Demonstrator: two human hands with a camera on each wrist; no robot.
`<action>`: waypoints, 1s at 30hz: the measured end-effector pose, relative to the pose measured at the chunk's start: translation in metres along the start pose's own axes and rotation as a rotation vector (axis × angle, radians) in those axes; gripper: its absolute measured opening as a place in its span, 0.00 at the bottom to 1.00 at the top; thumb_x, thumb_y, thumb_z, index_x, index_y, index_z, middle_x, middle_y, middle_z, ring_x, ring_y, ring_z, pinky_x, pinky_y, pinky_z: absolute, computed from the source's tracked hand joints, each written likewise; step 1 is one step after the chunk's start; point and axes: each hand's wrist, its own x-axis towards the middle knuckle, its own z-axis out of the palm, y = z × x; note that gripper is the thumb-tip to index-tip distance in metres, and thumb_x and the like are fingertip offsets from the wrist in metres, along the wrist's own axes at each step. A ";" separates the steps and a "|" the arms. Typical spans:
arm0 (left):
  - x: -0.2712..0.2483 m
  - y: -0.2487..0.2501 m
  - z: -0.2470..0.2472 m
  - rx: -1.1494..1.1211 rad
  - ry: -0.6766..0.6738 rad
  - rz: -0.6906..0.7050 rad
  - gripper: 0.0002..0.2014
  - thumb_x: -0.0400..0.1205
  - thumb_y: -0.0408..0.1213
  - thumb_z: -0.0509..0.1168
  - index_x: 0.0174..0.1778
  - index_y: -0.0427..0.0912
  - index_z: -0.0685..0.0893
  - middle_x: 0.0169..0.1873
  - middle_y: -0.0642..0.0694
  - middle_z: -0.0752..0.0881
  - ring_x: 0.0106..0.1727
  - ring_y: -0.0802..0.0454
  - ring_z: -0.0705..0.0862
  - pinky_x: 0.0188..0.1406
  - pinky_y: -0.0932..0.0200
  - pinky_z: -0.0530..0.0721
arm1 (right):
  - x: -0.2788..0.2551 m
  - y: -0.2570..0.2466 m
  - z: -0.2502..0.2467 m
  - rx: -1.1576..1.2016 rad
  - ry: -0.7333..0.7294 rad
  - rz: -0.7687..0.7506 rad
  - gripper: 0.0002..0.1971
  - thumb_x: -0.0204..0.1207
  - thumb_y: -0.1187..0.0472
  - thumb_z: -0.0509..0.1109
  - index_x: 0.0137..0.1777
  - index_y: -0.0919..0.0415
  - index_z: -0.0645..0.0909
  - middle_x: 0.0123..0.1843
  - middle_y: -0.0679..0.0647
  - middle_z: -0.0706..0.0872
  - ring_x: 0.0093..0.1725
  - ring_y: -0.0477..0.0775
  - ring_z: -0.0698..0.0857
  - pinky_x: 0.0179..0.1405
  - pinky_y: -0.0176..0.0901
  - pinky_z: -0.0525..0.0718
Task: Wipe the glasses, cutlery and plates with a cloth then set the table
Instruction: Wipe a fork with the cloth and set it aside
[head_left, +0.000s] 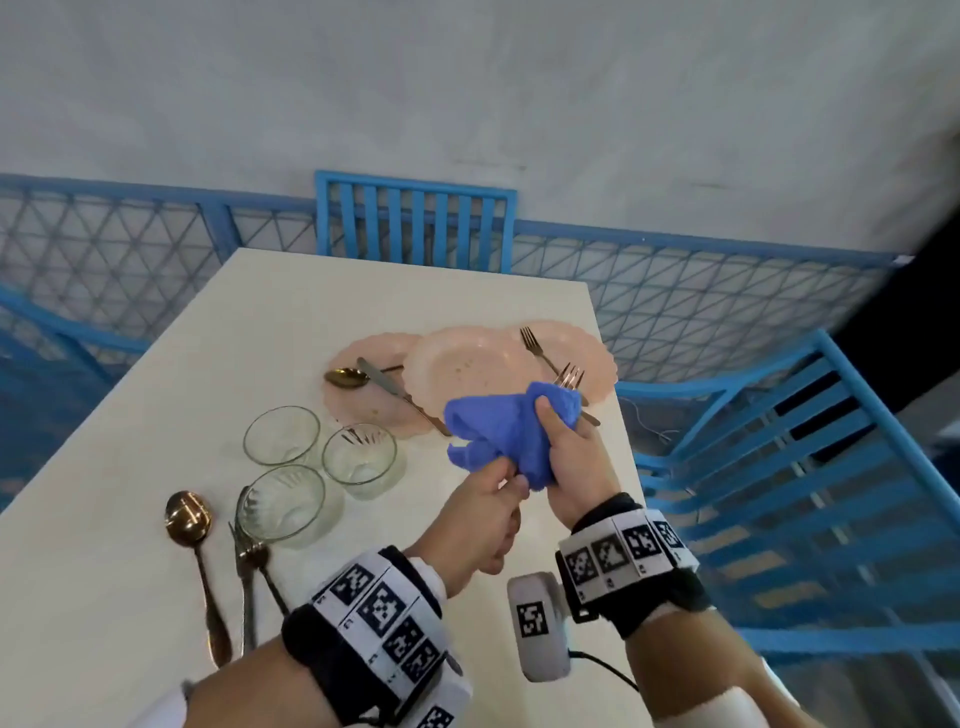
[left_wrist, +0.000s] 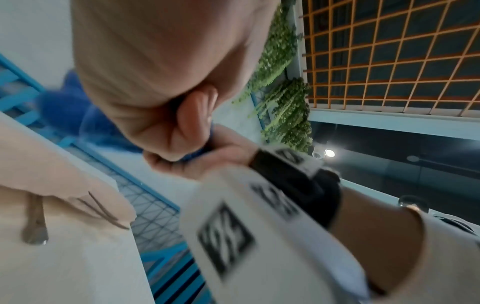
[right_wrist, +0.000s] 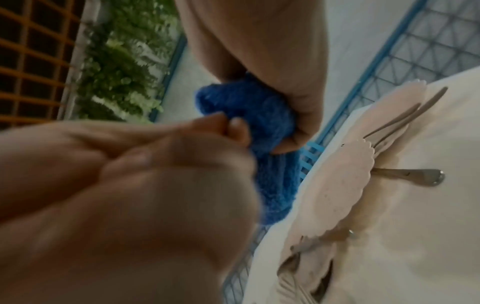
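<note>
Your right hand (head_left: 574, 462) wraps the fluffy blue cloth (head_left: 498, 431) around a copper-toned metal fork (head_left: 570, 378), whose tines stick out of the top of the bundle above the right edge of the tabletop (head_left: 156, 571). Your left hand (head_left: 480, 519) pinches what appears to be the fork's handle end below the cloth; the handle itself is hidden. To wipe well, keep the right-hand squeeze firm and draw the fork lengthwise through the cloth, then rub between the tines. Three pink scalloped plates (head_left: 467, 364) lie near the far right corner, bearing a second fork (head_left: 537, 349), a spoon (head_left: 347, 378) and a knife (head_left: 400, 395). Three clear glasses (head_left: 283, 434) stand mid-table. Cutlery (head_left: 195, 540) lies along the near left edge.
</note>
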 end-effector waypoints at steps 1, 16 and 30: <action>-0.002 -0.005 0.005 -0.003 -0.007 0.020 0.10 0.88 0.39 0.50 0.41 0.44 0.69 0.20 0.50 0.63 0.15 0.59 0.59 0.16 0.72 0.56 | 0.002 -0.003 0.000 0.022 0.020 -0.022 0.09 0.82 0.56 0.63 0.53 0.61 0.79 0.43 0.57 0.85 0.41 0.55 0.84 0.36 0.45 0.81; -0.016 -0.025 -0.046 -0.154 0.146 0.080 0.23 0.65 0.31 0.66 0.58 0.43 0.79 0.44 0.43 0.84 0.43 0.51 0.83 0.42 0.59 0.78 | -0.039 0.009 0.019 -0.357 -0.317 -0.185 0.07 0.81 0.58 0.64 0.46 0.57 0.83 0.44 0.55 0.88 0.47 0.53 0.87 0.51 0.44 0.84; -0.032 -0.045 -0.097 -0.595 0.267 0.032 0.21 0.88 0.43 0.51 0.31 0.40 0.76 0.30 0.45 0.88 0.36 0.53 0.84 0.44 0.59 0.80 | -0.086 0.045 0.063 -0.692 -0.646 -0.092 0.13 0.80 0.58 0.67 0.32 0.53 0.78 0.30 0.42 0.86 0.34 0.37 0.82 0.38 0.33 0.81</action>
